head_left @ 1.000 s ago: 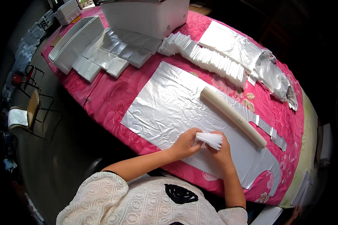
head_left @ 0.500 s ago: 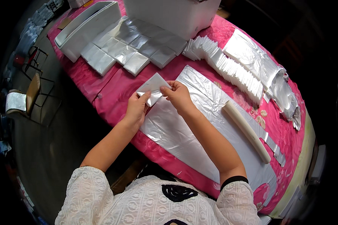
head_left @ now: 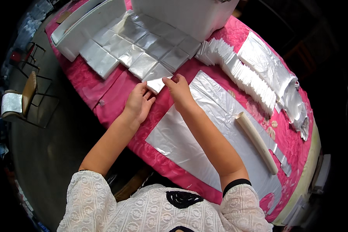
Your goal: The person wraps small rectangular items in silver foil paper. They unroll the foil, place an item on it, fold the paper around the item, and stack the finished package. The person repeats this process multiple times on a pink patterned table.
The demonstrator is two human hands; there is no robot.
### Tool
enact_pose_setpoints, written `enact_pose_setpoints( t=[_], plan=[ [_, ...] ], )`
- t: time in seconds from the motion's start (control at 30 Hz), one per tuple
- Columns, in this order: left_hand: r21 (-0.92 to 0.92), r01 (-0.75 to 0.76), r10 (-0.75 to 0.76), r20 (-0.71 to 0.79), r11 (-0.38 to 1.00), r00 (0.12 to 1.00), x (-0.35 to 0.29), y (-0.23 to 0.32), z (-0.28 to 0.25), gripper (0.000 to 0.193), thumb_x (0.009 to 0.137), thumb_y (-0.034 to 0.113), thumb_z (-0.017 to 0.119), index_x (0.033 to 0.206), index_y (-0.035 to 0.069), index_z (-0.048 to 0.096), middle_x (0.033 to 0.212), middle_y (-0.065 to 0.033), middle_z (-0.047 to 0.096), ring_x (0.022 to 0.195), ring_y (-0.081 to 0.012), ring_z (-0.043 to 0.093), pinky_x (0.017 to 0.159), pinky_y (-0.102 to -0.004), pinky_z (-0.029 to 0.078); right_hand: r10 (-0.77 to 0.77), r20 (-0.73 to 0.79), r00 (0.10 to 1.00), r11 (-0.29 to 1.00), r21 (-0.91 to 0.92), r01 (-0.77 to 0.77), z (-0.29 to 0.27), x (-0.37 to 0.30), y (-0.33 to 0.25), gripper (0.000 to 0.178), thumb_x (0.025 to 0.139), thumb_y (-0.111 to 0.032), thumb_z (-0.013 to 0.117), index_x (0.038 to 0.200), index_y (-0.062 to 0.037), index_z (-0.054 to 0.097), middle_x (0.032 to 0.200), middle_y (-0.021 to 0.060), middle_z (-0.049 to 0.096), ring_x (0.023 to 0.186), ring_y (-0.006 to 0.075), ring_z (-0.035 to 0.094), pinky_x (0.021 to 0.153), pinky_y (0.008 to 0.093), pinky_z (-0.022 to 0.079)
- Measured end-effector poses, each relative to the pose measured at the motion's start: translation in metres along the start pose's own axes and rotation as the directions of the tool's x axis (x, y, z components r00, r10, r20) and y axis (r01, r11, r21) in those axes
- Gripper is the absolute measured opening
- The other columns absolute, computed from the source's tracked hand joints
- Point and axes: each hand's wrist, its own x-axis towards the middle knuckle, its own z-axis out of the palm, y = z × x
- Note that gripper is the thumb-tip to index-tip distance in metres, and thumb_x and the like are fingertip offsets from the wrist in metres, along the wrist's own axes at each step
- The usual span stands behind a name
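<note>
A small foil-wrapped packet point(head_left: 157, 82) lies on the pink tablecloth point(head_left: 112, 87) at the near end of several rows of like foil packets point(head_left: 143, 46). My right hand point(head_left: 178, 91) pinches the packet's right edge with thumb and fingertips. Beside it, my left hand point(head_left: 138, 103) lies palm down with fingers spread, its fingertips touching the packet's lower left corner. Both forearms reach out over the table's near edge.
A large foil sheet point(head_left: 205, 127) lies flat right of my hands, with a cardboard tube point(head_left: 256, 141) on it. A long row of folded white paper point(head_left: 239, 69), loose foil sheets point(head_left: 270, 65), a white box point(head_left: 189, 15) and a white tray point(head_left: 85, 23) stand farther back. A chair point(head_left: 25, 100) stands at left.
Both hands carried the packet from over the foil sheet up and left to the end of the packet rows and set it down. The left hand has opened.
</note>
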Motion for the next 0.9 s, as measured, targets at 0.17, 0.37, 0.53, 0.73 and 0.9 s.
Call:
enact_pose_setpoints(
  t=[0.17, 0.37, 0.53, 0.73, 0.9],
  plan=[
    [0.013, -0.02, 0.021, -0.018, 1.0, 1.0, 0.002, 0.003, 0.007, 0.042, 0.088, 0.032, 0.045, 0.12, 0.005, 0.041, 0.121, -0.0077, 0.045, 0.117, -0.0216, 0.039, 0.101, -0.04, 0.028, -0.086, 0.228, 0.97, 0.931, 0.364, -0.003, 0.006, -0.008, 0.024, 0.043, 0.084, -0.015, 0.055, 0.118, 0.0064, 0.041, 0.117, 0.0119, 0.048, 0.11, 0.0202, 0.043, 0.097, 0.0304, 0.031],
    [0.0, -0.017, 0.017, -0.001, 1.0, 1.0, 0.013, 0.005, -0.003, 0.046, 0.087, 0.032, 0.046, 0.122, 0.003, 0.04, 0.124, -0.0094, 0.044, 0.117, -0.0232, 0.039, 0.101, -0.0399, 0.029, -0.1, 0.217, 0.971, 0.945, 0.327, 0.024, 0.007, -0.01, 0.02, 0.041, 0.087, -0.024, 0.05, 0.118, 0.0015, 0.041, 0.117, 0.0091, 0.046, 0.111, 0.0176, 0.04, 0.101, 0.0357, 0.024],
    [0.019, -0.025, 0.024, 0.001, 1.0, 1.0, 0.009, 0.006, 0.004, 0.048, 0.087, 0.033, 0.046, 0.122, 0.001, 0.039, 0.127, -0.0109, 0.041, 0.121, -0.0242, 0.036, 0.104, -0.0415, 0.024, -0.127, 0.26, 0.957, 0.934, 0.357, 0.026, -0.006, 0.012, 0.03, 0.052, 0.088, -0.032, 0.05, 0.125, 0.0012, 0.036, 0.127, 0.0117, 0.04, 0.115, 0.0184, 0.036, 0.102, 0.0373, 0.021],
    [0.004, -0.049, 0.049, -0.083, 0.999, 0.995, 0.012, 0.002, -0.001, 0.049, 0.088, 0.034, 0.047, 0.123, 0.0, 0.038, 0.129, -0.0116, 0.039, 0.125, -0.0241, 0.032, 0.107, -0.042, 0.019, 0.028, 0.135, 0.99, 0.991, 0.13, -0.045, -0.02, -0.011, 0.02, 0.071, 0.088, -0.032, 0.053, 0.14, 0.0007, 0.018, 0.143, 0.014, 0.026, 0.128, 0.0202, 0.03, 0.101, 0.0332, 0.027],
    [0.261, -0.192, 0.208, -0.035, 0.946, 0.978, -0.029, -0.023, -0.019, 0.053, 0.089, 0.025, 0.047, 0.133, 0.0, 0.031, 0.135, -0.0111, 0.031, 0.126, -0.0208, 0.03, 0.106, -0.037, 0.021, -0.125, 0.207, 0.97, 0.981, -0.118, 0.152, -0.117, -0.052, 0.01, 0.049, 0.088, -0.02, 0.056, 0.129, 0.001, 0.041, 0.125, 0.0131, 0.05, 0.115, 0.0184, 0.047, 0.095, 0.0306, 0.039]
  ],
)
